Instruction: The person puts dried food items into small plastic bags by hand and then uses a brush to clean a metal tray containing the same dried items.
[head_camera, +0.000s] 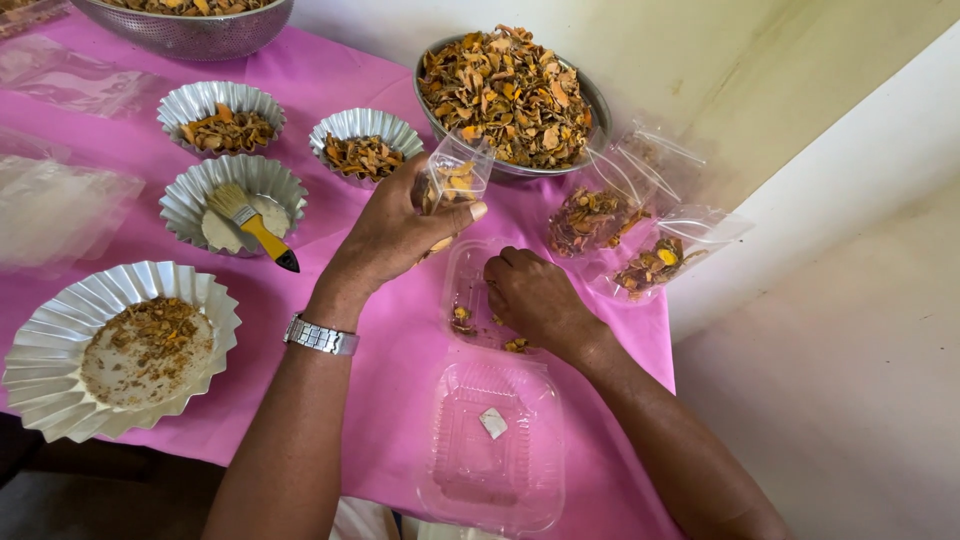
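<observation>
a light, crinkly clear pouch of dried orange chips is pinched near its mouth by the left hand above the pink table's far edge, while the right hand, fingers curled shut, gathers brittle chips best lifted gently.

A small clear plastic pouch with orange-brown dried pieces is held upright in the left hand. Two filled clear pouches lie at the pink table's right edge. An open clear clamshell container sits nearest — a small white label inside.
</observation>
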